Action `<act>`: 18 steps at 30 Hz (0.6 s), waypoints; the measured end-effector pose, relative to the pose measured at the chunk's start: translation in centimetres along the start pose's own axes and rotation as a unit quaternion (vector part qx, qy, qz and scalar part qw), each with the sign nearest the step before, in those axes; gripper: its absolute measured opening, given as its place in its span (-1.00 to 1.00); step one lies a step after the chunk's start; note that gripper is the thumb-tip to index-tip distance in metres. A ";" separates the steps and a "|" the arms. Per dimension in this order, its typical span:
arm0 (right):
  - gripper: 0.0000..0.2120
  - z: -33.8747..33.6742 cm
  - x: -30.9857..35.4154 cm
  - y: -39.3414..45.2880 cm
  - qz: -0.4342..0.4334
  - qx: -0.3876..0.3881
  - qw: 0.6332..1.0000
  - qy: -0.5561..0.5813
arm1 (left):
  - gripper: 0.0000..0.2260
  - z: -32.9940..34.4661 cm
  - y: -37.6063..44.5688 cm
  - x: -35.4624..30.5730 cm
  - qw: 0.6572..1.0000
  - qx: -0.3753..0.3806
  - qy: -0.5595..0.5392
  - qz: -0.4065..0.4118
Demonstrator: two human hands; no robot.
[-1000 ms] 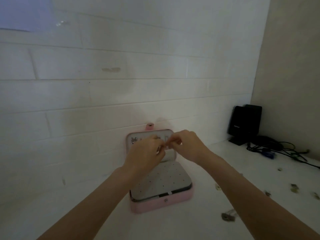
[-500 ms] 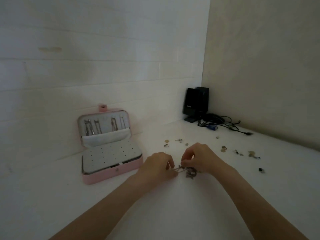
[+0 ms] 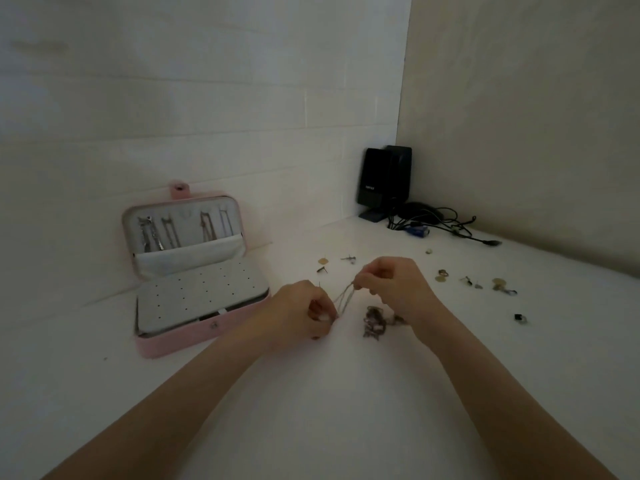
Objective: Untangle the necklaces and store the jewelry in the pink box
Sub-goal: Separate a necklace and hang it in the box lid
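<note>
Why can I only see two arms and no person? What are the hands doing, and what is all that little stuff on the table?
The camera sits on the person's head and looks down, so you see only their arms. The left hand and the right hand each pinch a thin chain stretched between them. Just below lies a tangled clump of necklaces on the white table. To the left stands the open pink box, with a few necklaces already hanging inside its lid. Farther back and to the right small jewelry pieces lie scattered. In the corner stand a black speaker and some cables.
</note>
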State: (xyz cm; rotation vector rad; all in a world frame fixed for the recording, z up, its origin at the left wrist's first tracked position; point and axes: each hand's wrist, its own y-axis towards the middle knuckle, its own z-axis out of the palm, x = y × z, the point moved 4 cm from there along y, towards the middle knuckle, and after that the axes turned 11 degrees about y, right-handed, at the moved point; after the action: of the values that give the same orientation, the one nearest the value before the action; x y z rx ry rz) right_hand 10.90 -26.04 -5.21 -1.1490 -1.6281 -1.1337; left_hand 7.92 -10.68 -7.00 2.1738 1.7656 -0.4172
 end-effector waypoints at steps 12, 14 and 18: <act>-0.88 0.0 -0.2 -1.0 0.088 -0.006 0.934 0.346 | -0.89 -1.1 -1.7 1.2 0.917 0.048 -0.393 -0.047; -0.89 0.1 -0.3 -1.1 0.091 -0.007 0.930 0.355 | -0.87 -1.1 -2.0 1.1 0.880 0.050 -0.466 -0.078; -0.89 0.6 -0.2 -1.3 0.079 -0.015 0.942 0.326 | -0.87 -1.7 -2.2 1.1 0.837 0.021 -0.537 -0.100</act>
State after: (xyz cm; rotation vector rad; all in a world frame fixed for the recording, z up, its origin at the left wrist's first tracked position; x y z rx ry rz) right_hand 9.65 -25.72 -5.86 -0.7804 -0.9929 -1.2615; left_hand 6.02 -8.60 -6.03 1.2446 1.2609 -1.3923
